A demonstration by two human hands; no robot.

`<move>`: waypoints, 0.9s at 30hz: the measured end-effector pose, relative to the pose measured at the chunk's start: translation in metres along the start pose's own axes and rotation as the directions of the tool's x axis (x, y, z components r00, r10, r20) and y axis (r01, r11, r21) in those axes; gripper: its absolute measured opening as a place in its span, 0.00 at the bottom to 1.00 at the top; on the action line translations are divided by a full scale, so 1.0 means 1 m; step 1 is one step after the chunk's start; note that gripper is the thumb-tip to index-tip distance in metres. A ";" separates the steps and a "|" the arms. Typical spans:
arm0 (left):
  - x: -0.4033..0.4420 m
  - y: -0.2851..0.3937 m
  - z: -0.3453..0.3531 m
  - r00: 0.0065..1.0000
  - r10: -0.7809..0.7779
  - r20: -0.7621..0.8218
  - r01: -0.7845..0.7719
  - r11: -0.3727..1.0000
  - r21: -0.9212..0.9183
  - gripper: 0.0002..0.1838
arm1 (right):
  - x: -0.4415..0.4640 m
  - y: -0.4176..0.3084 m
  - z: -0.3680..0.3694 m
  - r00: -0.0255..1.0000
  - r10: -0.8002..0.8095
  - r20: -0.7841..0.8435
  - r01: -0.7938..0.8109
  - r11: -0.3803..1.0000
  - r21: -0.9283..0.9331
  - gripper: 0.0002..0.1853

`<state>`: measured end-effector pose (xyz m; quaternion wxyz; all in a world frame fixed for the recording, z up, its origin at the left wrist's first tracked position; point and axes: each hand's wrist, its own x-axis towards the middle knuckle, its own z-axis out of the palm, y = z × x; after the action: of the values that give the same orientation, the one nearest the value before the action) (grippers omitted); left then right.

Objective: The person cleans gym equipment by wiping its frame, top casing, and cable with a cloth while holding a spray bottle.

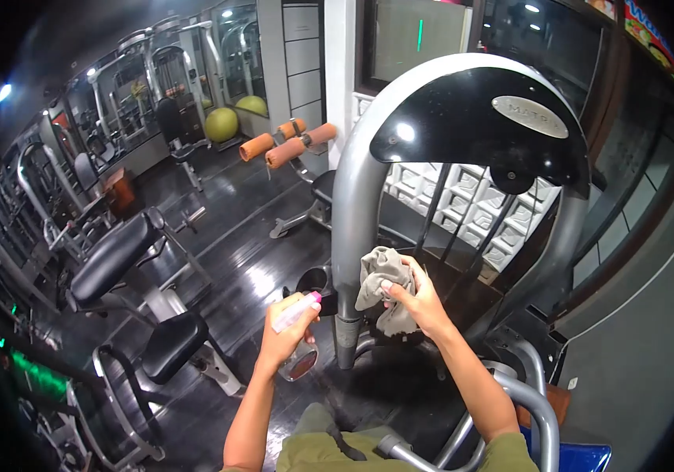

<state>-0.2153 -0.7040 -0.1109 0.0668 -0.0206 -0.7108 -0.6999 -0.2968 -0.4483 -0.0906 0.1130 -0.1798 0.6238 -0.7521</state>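
My left hand (288,334) is closed around the neck of a spray bottle (302,363), whose pink and white spray head shows above the fingers and whose clear body hangs below. In my right hand (417,297) is a bunched grey-beige cloth (388,283), gripped between thumb and fingers. Both hands are held up in front of a weight machine (357,212) with a thick silver frame and a black cover carrying an oval badge. The cloth appears close to the frame's left upright; whether it touches, I cannot tell. Behind my left hand is a dark cup holder (313,281).
To the left stands a black padded bench machine (117,259) on the dark floor. Orange foam rollers (298,144) and a green exercise ball (221,125) are farther back. Silver tubing (534,401) and a blue pad (585,457) lie close by my right arm.
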 end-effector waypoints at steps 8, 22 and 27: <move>0.005 -0.040 -0.004 0.996 -0.078 -0.036 0.081 0.993 0.087 0.13 | 0.029 0.031 0.020 0.961 -0.248 -0.123 0.257 0.964 0.068 0.22; 0.078 -0.090 -0.045 0.953 0.030 0.303 -0.109 0.963 0.246 0.12 | 0.038 0.097 0.060 0.838 -0.267 -0.476 0.170 0.956 -0.238 0.25; 0.096 -0.106 -0.048 0.917 0.033 0.398 -0.132 0.966 0.223 0.10 | 0.021 0.095 0.076 0.729 -0.078 -0.680 -0.198 0.927 -0.318 0.17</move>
<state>-0.3198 -0.7601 -0.2036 -0.0446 -0.1814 -0.7892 -0.5850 -0.2898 -0.5439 -0.1688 -0.1350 0.1116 0.7569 -0.6296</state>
